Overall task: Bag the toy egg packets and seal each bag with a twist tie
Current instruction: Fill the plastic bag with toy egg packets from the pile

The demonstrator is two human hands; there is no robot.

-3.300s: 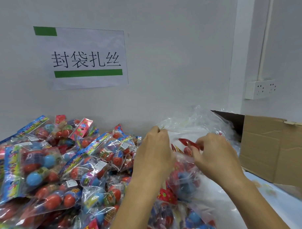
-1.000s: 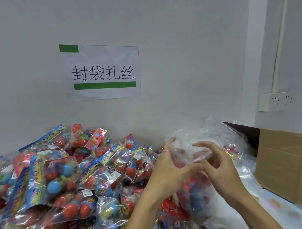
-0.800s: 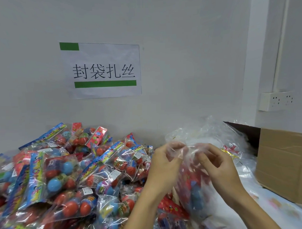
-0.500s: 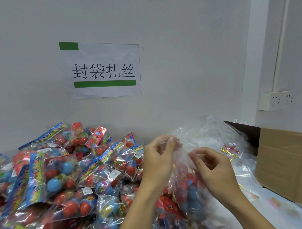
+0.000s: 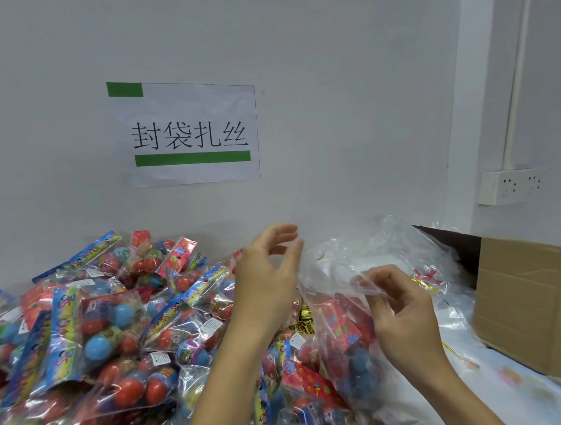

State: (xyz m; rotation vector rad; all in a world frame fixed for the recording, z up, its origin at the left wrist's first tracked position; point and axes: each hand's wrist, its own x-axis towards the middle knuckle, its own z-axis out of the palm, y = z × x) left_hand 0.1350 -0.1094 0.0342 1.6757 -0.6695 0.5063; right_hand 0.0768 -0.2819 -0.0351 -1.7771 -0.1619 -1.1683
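A clear plastic bag (image 5: 335,274) stands in front of me with a toy egg packet (image 5: 357,359) inside it, red header card up and blue eggs below. My right hand (image 5: 403,319) pinches the bag's top edge between thumb and fingers. Left of the bag's mouth, my left hand (image 5: 268,276) is raised with its fingers spread and loosely curved, holding nothing that I can see. A bundle of gold twist ties (image 5: 305,319) lies between my forearms, partly hidden by packets.
A big pile of toy egg packets (image 5: 101,314) covers the left side up to the wall. Crumpled clear bags (image 5: 385,243) lie behind my hands, one tied with a gold tie (image 5: 426,283). A cardboard box (image 5: 524,299) stands at the right.
My left hand has let go of the bag's top and risen with its fingers spread. My right hand has kept its pinch on the bag's edge.
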